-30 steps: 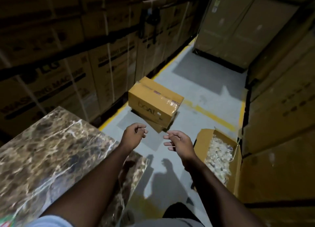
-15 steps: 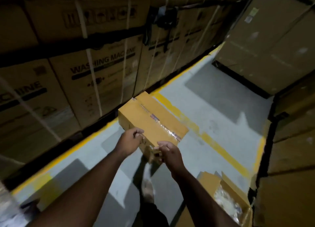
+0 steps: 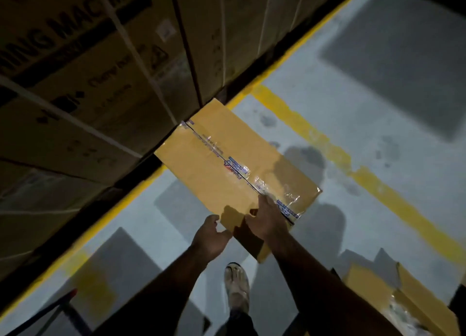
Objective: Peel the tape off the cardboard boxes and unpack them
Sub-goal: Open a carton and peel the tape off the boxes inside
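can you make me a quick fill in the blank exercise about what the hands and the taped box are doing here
1. Both hands, the left hand and the right hand, are at the near edge of the ____ yellow-brown cardboard box.
2. The strip of clear printed tape runs along the box's ____ face.
3. The lines painted on the grey floor are ____.
4. A second cardboard box, at lower right, stands ____.

Missing words: sealed; top; yellow; open

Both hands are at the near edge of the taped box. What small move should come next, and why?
Probably the right hand should pick up the tape end where it folds over the near edge, beside its fingers. The sealed box still has its seam taped, and the left hand at the near corner can steady it.
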`<state>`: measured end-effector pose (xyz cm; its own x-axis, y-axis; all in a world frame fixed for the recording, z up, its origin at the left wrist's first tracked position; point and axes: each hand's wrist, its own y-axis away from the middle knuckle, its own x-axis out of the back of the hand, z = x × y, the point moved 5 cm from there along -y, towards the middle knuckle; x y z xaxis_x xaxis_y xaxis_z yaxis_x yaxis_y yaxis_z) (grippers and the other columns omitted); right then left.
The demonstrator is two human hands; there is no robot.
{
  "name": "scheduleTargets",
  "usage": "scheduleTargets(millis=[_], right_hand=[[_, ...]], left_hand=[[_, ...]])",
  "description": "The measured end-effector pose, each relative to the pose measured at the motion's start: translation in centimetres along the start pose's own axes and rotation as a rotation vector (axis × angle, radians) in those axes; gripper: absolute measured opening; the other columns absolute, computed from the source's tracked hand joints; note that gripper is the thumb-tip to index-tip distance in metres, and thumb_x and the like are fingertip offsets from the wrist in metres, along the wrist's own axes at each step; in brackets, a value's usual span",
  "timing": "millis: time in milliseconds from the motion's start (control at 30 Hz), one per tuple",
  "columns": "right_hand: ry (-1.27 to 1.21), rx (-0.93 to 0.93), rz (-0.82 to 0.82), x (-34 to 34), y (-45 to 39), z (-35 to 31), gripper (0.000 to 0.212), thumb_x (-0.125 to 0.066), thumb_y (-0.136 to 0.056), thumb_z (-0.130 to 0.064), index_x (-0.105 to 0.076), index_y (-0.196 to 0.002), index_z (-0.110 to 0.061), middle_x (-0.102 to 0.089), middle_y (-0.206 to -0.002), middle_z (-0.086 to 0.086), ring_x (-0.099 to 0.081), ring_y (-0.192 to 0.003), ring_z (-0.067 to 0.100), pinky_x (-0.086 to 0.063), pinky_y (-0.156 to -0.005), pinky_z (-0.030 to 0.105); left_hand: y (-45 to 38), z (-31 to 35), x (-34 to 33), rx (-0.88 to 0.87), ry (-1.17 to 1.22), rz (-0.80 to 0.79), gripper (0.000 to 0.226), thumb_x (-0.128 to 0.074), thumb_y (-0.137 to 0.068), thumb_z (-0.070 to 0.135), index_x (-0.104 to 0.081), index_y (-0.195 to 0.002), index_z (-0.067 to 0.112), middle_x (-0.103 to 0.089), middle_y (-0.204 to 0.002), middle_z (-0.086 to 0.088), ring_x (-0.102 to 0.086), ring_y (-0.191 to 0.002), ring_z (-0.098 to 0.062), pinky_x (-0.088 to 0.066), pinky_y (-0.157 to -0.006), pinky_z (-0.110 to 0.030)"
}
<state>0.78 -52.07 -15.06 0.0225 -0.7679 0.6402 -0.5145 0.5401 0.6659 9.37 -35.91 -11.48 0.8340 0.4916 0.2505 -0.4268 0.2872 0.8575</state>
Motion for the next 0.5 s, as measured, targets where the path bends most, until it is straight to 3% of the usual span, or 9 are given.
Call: scheduleTargets(millis=[100,167,233,300,333,433,500], right_hand=[[0.129,-0.011,0.045,-1.0,-2.6,1.5,0.079,-0.064,-0.094,-0.042,-0.029,-0.155,-0.007,-0.034,-0.161,0.013,-0.034,-0.147,0.034,-0.039,-0.113,0.046],[0.204,-0.014,0.086,-1.7,-3.8,2.3,0.077,-0.064,-0.093,-0.042,-0.033,-0.153,-0.005,-0.038,-0.155,0.016,-0.038,-0.142,0.037,-0.044,-0.107,0.049],[0.22,0.02,0.155,-1.6,-4.7,2.6,0.07,-0.061,-0.086,-0.044,-0.047,-0.142,-0.004,-0.051,-0.14,0.019,-0.048,-0.129,0.039,-0.048,-0.096,0.049],[0.104,0.085,0.189,-0.7,-5.2,2.4,0.055,-0.059,-0.079,-0.046,-0.062,-0.122,-0.013,-0.064,-0.117,0.011,-0.06,-0.109,0.034,-0.051,-0.085,0.044],[0.014,0.126,0.116,-0.4,-5.6,2.2,0.042,-0.062,-0.08,-0.041,-0.066,-0.114,-0.017,-0.068,-0.107,0.005,-0.065,-0.101,0.028,-0.054,-0.081,0.04],[-0.164,0.301,-0.258,-1.2,-4.4,0.3,0.025,-0.06,-0.092,-0.02,-0.069,-0.115,-0.014,-0.071,-0.095,-0.002,-0.068,-0.088,0.004,-0.054,-0.075,0.025],[-0.237,0.329,-0.384,-2.0,-2.5,-0.1,0.031,-0.05,-0.096,-0.031,-0.07,-0.118,-0.024,-0.075,-0.105,-0.003,-0.068,-0.093,0.007,-0.055,-0.08,0.031]], left_hand=[[-1.8,1.7,-2.6,0.222,0.361,-0.058,0.1,-0.078,-0.089,0.029,-0.012,-0.164,0.021,-0.033,-0.159,-0.005,-0.048,-0.122,-0.026,-0.054,-0.101,-0.051],[-3.3,2.4,-4.1,0.243,0.397,-0.104,0.104,-0.081,-0.087,0.031,-0.011,-0.163,0.02,-0.03,-0.157,-0.002,-0.045,-0.116,-0.023,-0.056,-0.098,-0.052],[-4.2,2.7,-5.1,0.267,0.395,-0.136,0.087,-0.081,-0.087,0.032,-0.028,-0.154,0.015,-0.046,-0.138,-0.002,-0.054,-0.106,-0.018,-0.058,-0.087,-0.047],[-4.4,2.8,-5.5,0.229,0.391,-0.114,0.039,-0.076,-0.093,0.028,-0.054,-0.123,0.016,-0.062,-0.108,0.002,-0.064,-0.087,-0.009,-0.055,-0.072,-0.034],[-4.7,3.2,-5.7,0.217,0.424,-0.089,0.031,-0.075,-0.094,0.031,-0.057,-0.115,0.017,-0.064,-0.102,0.003,-0.067,-0.085,-0.007,-0.055,-0.073,-0.032],[-5.2,3.9,-6.4,0.232,0.433,-0.088,0.079,-0.081,-0.07,0.071,-0.054,-0.127,0.022,-0.065,-0.122,-0.001,-0.066,-0.112,-0.023,-0.053,-0.095,-0.05],[-6.2,3.5,-6.5,0.297,0.447,0.013,0.099,-0.076,-0.065,0.077,-0.049,-0.137,0.015,-0.062,-0.127,-0.01,-0.064,-0.113,-0.032,-0.055,-0.096,-0.049]])
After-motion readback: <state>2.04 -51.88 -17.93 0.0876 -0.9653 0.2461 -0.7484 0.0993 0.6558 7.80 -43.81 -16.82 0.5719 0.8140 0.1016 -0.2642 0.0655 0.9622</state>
